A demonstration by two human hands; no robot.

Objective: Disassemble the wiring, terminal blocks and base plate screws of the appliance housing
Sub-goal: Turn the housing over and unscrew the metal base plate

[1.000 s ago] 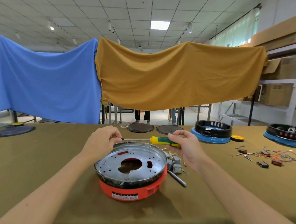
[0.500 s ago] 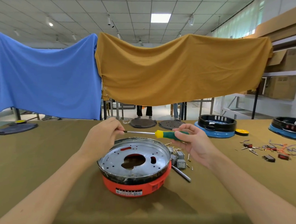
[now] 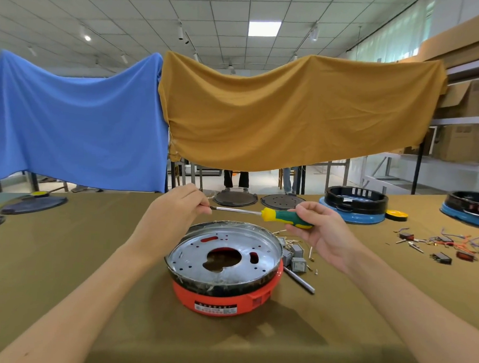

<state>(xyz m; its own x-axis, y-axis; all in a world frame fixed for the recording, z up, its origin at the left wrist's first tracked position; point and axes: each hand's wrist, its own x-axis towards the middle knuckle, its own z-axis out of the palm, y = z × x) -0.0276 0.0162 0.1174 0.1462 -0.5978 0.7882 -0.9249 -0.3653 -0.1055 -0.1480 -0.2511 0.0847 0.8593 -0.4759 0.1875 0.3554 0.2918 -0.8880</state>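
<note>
my right hand [image 3: 323,235] grips the screwdriver [image 3: 261,213] handle, my left hand [image 3: 173,214] fingers pinch its tip, above the red appliance housing [image 3: 225,269] at frame centre on the surface [image 3: 62,255].

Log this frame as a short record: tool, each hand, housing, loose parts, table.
tool: screwdriver, level above the housing
right hand: grips the green-yellow handle
left hand: pinches the shaft tip
housing: red, metal plate on top, on the table, untouched
loose parts: grey blocks and screws right of the housing; wires farther right
table: olive cloth
</note>
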